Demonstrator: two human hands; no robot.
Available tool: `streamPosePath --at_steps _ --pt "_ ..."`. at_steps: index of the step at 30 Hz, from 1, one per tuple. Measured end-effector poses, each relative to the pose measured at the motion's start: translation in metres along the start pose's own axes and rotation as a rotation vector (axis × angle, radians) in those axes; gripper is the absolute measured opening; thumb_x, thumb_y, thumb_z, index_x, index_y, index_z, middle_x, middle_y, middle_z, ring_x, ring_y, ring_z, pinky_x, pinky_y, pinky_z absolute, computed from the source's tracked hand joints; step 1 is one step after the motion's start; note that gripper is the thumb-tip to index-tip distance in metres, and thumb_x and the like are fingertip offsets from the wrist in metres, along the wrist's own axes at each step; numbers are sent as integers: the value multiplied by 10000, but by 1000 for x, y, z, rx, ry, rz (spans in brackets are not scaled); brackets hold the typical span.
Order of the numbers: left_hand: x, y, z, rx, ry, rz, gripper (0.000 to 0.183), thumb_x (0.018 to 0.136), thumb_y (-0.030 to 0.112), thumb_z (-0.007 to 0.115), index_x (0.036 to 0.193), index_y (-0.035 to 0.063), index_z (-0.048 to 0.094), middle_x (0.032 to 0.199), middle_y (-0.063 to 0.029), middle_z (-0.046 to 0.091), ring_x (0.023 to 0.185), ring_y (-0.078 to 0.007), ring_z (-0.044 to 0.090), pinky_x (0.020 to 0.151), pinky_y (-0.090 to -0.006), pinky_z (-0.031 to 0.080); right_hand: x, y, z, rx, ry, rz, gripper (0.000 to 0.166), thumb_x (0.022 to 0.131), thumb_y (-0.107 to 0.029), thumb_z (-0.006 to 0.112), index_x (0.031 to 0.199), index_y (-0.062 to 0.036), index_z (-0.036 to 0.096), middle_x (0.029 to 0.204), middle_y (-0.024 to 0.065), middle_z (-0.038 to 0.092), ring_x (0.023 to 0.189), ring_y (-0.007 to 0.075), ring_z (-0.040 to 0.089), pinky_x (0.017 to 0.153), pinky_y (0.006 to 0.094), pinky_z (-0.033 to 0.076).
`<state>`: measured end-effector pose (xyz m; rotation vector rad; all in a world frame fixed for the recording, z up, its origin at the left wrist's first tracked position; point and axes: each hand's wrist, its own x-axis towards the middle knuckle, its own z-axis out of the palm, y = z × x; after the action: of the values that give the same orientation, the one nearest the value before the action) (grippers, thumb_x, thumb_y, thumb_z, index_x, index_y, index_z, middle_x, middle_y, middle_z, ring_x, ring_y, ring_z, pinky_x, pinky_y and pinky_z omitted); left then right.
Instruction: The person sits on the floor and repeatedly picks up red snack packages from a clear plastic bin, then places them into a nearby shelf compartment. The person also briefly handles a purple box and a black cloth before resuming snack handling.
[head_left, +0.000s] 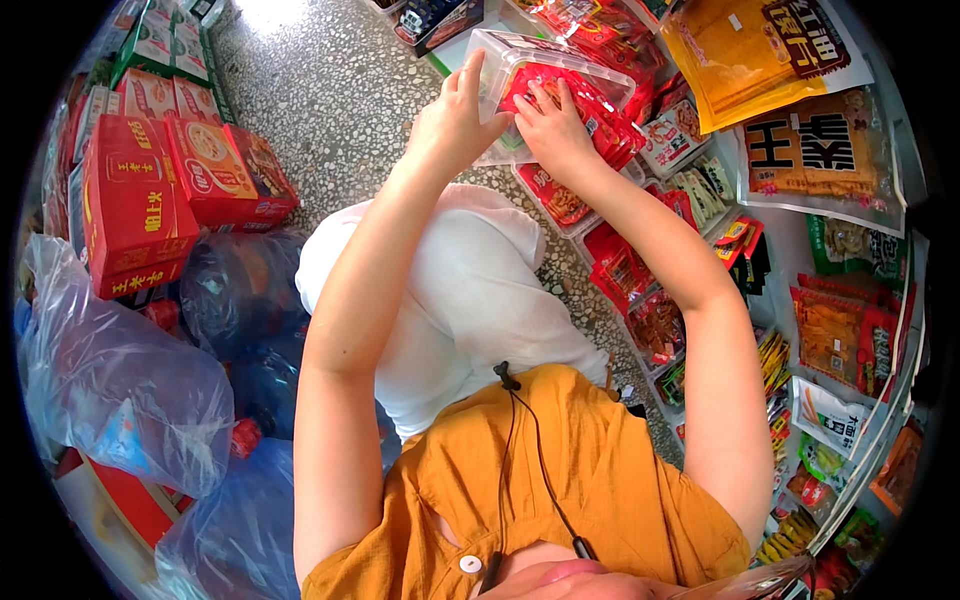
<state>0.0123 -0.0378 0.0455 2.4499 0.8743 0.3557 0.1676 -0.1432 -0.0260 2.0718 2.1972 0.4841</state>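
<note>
My left hand (455, 120) is at the left wall of a clear plastic bin (491, 56), index finger stretched up along it and thumb spread towards the front. The bin looks tilted. Red snack packets (600, 124) fill it and stick out past its right side. My right hand (556, 139) lies on these packets with its fingers spread, the fingertips near the bin's middle. The two hands almost meet at the thumbs. What lies under my right palm is hidden.
More bins of packaged snacks (555, 195) line the floor to the right, below a rack with large hanging packs (814, 157). On the left stand red cartons (139, 202) and plastic-wrapped bottles (247, 292). Speckled terrazzo floor (322, 97) runs between them.
</note>
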Motion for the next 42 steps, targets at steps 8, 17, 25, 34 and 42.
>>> streamPosePath --at_steps 8,17,25,34,42 --pt "0 -6 3 4 20 27 905 771 419 693 1467 111 203 1331 -249 452 1040 -432 594 819 -464 520 -24 -27 -57 431 249 34 271 808 -68 581 1072 -77 640 1258 113 545 1250 334 445 1048 554 312" --pt "0 -5 2 5 22 38 925 791 508 667 1476 123 178 1318 -235 469 1086 -416 573 867 -452 504 -181 -21 -74 959 256 779 236 838 -60 616 1073 -36 621 1103 125 603 1135 307 527 957 411 428" --pt "2 -9 5 -17 64 88 885 801 477 674 1474 163 192 1318 -231 479 1123 -397 557 881 -452 491 -267 7 -39 713 -73 912 714 824 -318 703 1403 -58 377 1470 170 328 1357 344 311 1088 453 313" --pt "1 -8 4 -23 57 99 857 816 460 666 1459 90 236 1340 -227 475 1183 -369 523 936 -429 455 -267 -2 -37 725 -217 912 729 830 -315 670 1434 -81 336 1515 152 257 1384 339 263 1116 445 260" --pt "3 -13 5 2 63 89 873 806 483 665 1463 110 226 1325 -229 484 1140 -387 550 902 -440 476 -269 -13 -33 636 -40 1006 333 868 -174 595 1168 -34 563 1289 173 526 1207 339 482 967 440 423"
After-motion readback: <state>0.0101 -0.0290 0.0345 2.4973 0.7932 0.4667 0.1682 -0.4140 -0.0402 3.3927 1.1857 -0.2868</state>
